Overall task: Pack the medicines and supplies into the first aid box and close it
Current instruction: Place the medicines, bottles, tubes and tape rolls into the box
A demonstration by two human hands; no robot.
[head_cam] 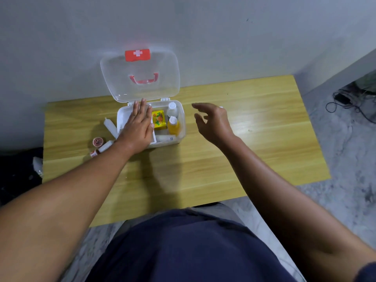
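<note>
The clear first aid box (182, 127) stands on the wooden table (254, 123) with its lid (140, 76) raised against the wall. Inside lie a yellow carton (159, 119), a clear bottle (172, 109), an orange bottle (173, 125) and a white tube (165, 138). My left hand (138, 127) lies flat, fingers spread, over the box's left half, pressing on a white packet (153, 137). My right hand (213, 121) hovers with fingers apart to the right of the box, holding nothing. Left of the box lie two white rolls (110, 126) (106, 146) and a reddish tape roll (98, 142).
A small red-and-white item (94, 153) lies near the left table edge. The grey wall stands right behind the box. Cables (345, 102) lie on the floor at the right. A dark object (18, 174) sits left of the table.
</note>
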